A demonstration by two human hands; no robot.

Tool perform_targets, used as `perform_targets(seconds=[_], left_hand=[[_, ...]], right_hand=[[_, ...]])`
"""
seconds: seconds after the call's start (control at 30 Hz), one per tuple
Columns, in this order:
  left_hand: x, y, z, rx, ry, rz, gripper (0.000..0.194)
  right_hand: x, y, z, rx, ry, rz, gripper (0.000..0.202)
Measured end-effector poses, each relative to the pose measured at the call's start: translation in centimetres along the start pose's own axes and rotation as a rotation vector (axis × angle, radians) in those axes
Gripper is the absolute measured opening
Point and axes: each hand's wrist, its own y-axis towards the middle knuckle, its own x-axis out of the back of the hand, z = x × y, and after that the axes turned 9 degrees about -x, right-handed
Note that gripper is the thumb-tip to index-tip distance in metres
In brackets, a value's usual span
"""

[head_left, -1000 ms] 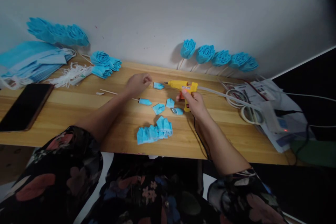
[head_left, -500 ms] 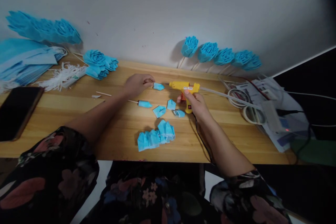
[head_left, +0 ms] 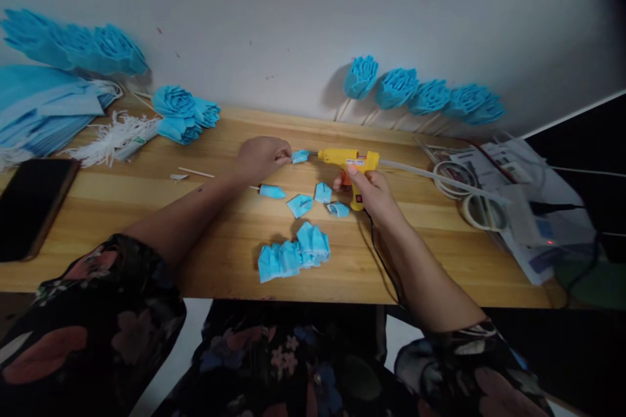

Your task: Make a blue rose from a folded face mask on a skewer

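Note:
Between the fingertips of my left hand [head_left: 265,159] is a small folded blue petal [head_left: 300,156], pinched at its left end. My right hand [head_left: 374,192] is wrapped round the handle of a yellow hot glue gun [head_left: 348,158], with fingers at its orange trigger. The gun's nozzle points left and is close to the petal; whether they touch I cannot tell. Below lie a blue bud on a stick [head_left: 272,191] and several loose folded petals [head_left: 300,205]. Nearer to me sits a row of nested blue petals [head_left: 293,255].
Finished blue flowers on sticks [head_left: 429,97] lean against the wall at the right, with more flowers [head_left: 178,107] at the left. A stack of blue masks [head_left: 53,104], white cords [head_left: 115,138] and a phone [head_left: 36,208] lie left. Tape rolls [head_left: 484,212] lie right.
My left hand's petal and the glue gun's nozzle are closer together. The whole view has shifted slightly, so the things on the table appear a little displaced.

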Motion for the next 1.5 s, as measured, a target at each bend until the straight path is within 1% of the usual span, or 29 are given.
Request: perform_targets(seconds=[0.17,0.27,0.37,0.53,0.7,0.93,1.1,1.33,1.5], left_hand=[[-0.4,0.3,1.1,0.028,-0.112,-0.036,0.022],[-0.8,0.6,2.1,0.025,-0.221,-0.053,0.025],[-0.9,0.6,3.0,-0.047,-0.291,-0.043,0.03],[-0.5,0.6,3.9,-0.174,-0.331,0.017,0.037],[-0.3,0.4,3.8,-0.222,-0.284,0.025,0.039],[-0.4,0.3,3.4,-0.277,-0.17,0.042,0.039],[-0.7,0.2,3.2,-0.287,-0.069,0.051,0.043],[-0.8,0.2,3.2,-0.28,-0.13,0.023,0.04],[-0.9,0.3,3.4,-0.294,-0.099,0.033,0.041]], right_hand=[[0.1,0.0,0.0,-0.001,0.01,-0.003,0.069],[0.1,0.0,-0.2,-0.001,0.017,-0.007,0.064],[0.1,0.0,-0.2,-0.008,0.001,-0.015,0.063],[0.1,0.0,-0.2,-0.01,-0.015,-0.007,0.068],[0.0,-0.1,-0.1,-0.011,0.004,0.0,0.068],[-0.1,-0.2,0.0,-0.004,0.008,-0.005,0.069],[-0.2,-0.1,-0.3,-0.013,0.003,-0.001,0.067],[-0.4,0.1,0.1,-0.006,-0.1,0.019,0.073],[-1.0,0.1,0.2,0.008,-0.154,0.027,0.076]])
